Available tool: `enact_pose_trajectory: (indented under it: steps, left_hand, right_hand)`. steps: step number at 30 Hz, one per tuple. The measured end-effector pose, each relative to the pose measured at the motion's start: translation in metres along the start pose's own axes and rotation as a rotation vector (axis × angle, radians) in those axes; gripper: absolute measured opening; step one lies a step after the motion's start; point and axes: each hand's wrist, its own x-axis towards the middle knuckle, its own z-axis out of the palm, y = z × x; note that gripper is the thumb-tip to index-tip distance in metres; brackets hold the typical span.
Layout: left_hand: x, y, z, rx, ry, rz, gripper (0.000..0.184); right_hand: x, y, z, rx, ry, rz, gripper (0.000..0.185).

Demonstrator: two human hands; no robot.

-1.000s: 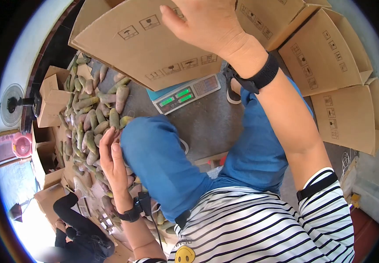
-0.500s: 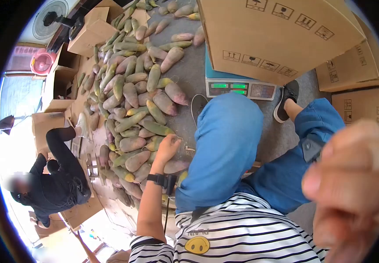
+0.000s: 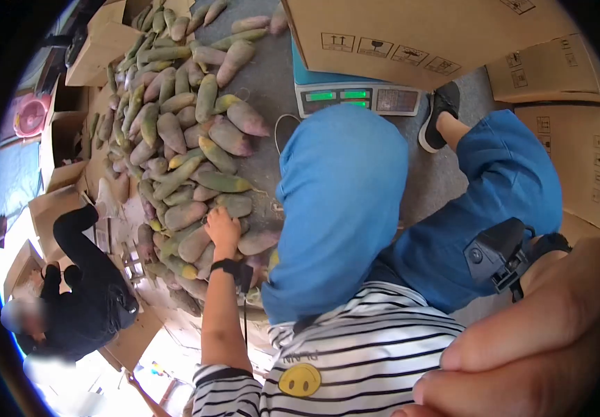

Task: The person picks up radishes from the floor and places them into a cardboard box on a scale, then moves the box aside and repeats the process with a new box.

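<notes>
My left hand (image 3: 223,231) is bent down at the near edge of a heap of radishes (image 3: 184,215), its fingers curled. It touches a greyish-pink radish (image 3: 236,204); what the fingertips hold, if anything, is hidden. Close to the camera at the lower right is my right hand (image 3: 532,340), large and slightly blurred. Its fingers are folded together, and the inside of the hand is hidden. A small black camera (image 3: 484,254) is strapped at my right wrist, and a black band (image 3: 227,266) is around my left wrist.
A digital scale (image 3: 355,99) with lit green displays stands ahead of my knee, under a large cardboard box (image 3: 411,31). More boxes (image 3: 578,153) stand at the right. A person in dark clothes (image 3: 95,292) sits at the left beside the heap. A cable (image 3: 277,128) lies near the scale.
My left hand has moved back over the heap onto other radishes. My right hand has dropped lower, showing its wrist camera. The whole view has shifted, with the scale and boxes higher.
</notes>
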Motion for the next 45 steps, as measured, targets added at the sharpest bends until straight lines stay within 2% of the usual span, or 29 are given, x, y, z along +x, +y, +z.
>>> enact_pose_trajectory:
  steps: [4,6,7,10,15,17,19,20,22,24,26,27,28,29,30,31,32,34,35,36,37,38,39,40,42,44,45]
  left_hand:
    - [-0.007,-0.015,-0.016,0.164,0.013,-0.006,0.042]
    - [-0.007,-0.029,-0.029,0.325,-0.095,-0.033,0.036]
    - [-0.008,-0.039,-0.028,0.31,-0.094,-0.072,0.03]
    - [-0.013,-0.077,-0.015,0.416,-0.191,-0.141,0.027]
    - [-0.024,-0.086,-0.013,0.477,-0.056,-0.034,0.033]
    - [-0.018,-0.103,0.0,0.507,-0.06,-0.04,0.036]
    - [-0.011,-0.112,0.016,0.5,-0.074,-0.053,0.05]
    - [-0.013,-0.108,0.008,0.493,-0.052,-0.046,0.05]
    - [-0.015,-0.096,-0.012,0.366,-0.112,-0.014,0.057]
    - [-0.022,-0.072,-0.039,0.266,-0.072,-0.036,0.059]
    - [-0.023,-0.057,-0.053,0.066,-0.044,-0.169,0.064]
    - [-0.019,-0.058,-0.052,0.07,-0.023,-0.138,0.064]
    - [-0.014,-0.06,-0.045,-0.28,0.056,-0.207,0.064]
    - [-0.006,-0.053,-0.05,-0.636,0.123,-0.273,0.066]
    - [0.004,-0.048,-0.056,-0.637,0.128,-0.251,0.066]
    - [0.012,-0.031,-0.082,-0.844,0.162,-0.174,0.064]
    - [0.019,-0.011,-0.112,-1.05,0.191,-0.097,0.062]
    - [0.032,0.04,-0.19,-1.203,0.395,0.179,0.058]
    - [0.035,0.065,-0.235,-1.262,0.465,0.254,0.063]
    - [0.036,0.093,-0.28,-1.217,0.688,0.397,0.048]
    - [0.037,0.12,-0.324,-1.266,0.874,0.504,0.053]
    - [0.038,0.14,-0.36,-1.32,0.988,0.617,0.054]
    - [0.029,0.171,-0.4,-1.402,1.015,0.723,0.049]
    - [0.032,0.19,-0.432,-1.349,1.147,0.787,0.046]
    - [0.055,0.19,-0.476,-0.839,1.267,0.982,0.043]
    - [0.066,0.229,-0.49,-1.166,0.973,0.941,0.04]
    - [0.06,0.25,-0.486,-1.164,0.877,1.079,0.045]
  right_hand:
    - [-0.001,0.004,0.004,0.017,-0.01,-0.019,0.019]
    - [-0.001,0.005,0.003,0.021,-0.004,-0.039,0.019]
    - [-0.001,0.005,0.001,0.016,-0.003,-0.046,0.019]
    - [-0.002,0.004,-0.001,0.001,0.006,-0.064,0.019]
    - [-0.006,-0.006,-0.003,-0.094,0.086,-0.105,0.02]
    - [-0.01,-0.009,0.0,-0.141,0.187,-0.123,0.02]
    - [-0.015,-0.005,0.001,-0.277,0.301,-0.156,0.021]
    - [-0.018,0.0,0.002,-0.391,0.385,-0.162,0.021]
    - [-0.026,0.023,0.005,-0.697,0.637,-0.1,0.022]
    - [-0.02,0.049,-0.002,-0.97,0.938,0.201,0.024]
    - [-0.006,0.091,-0.03,-1.102,1.033,-0.047,0.031]
    - [0.0,0.108,-0.05,-1.161,1.031,-0.132,0.029]
    - [0.003,0.117,-0.064,-1.217,1.022,-0.218,0.031]
    - [0.003,0.117,-0.066,-1.244,1.032,-0.206,0.031]
    - [0.004,0.118,-0.065,-1.262,1.018,-0.042,0.036]
    - [0.005,0.12,-0.062,-1.27,0.999,0.119,0.04]
    - [0.006,0.122,-0.059,-1.281,1.003,0.122,0.04]
    - [0.008,0.124,-0.057,-1.241,0.909,0.272,0.046]
    - [0.008,0.121,-0.059,-1.201,0.93,0.253,0.045]
    - [0.007,0.12,-0.06,-1.205,0.928,0.248,0.045]
    - [0.007,0.12,-0.06,-1.168,0.94,0.268,0.042]
    - [0.006,0.12,-0.059,-1.128,0.952,0.29,0.04]
    - [0.006,0.12,-0.058,-1.125,0.952,0.288,0.04]
    - [0.006,0.119,-0.058,-1.136,0.954,0.271,0.037]
    - [0.004,0.123,-0.058,-1.141,0.951,0.256,0.035]
    - [0.003,0.132,-0.059,-1.137,1.005,0.171,0.032]
    - [0.002,0.131,-0.059,-1.123,0.997,0.17,0.032]
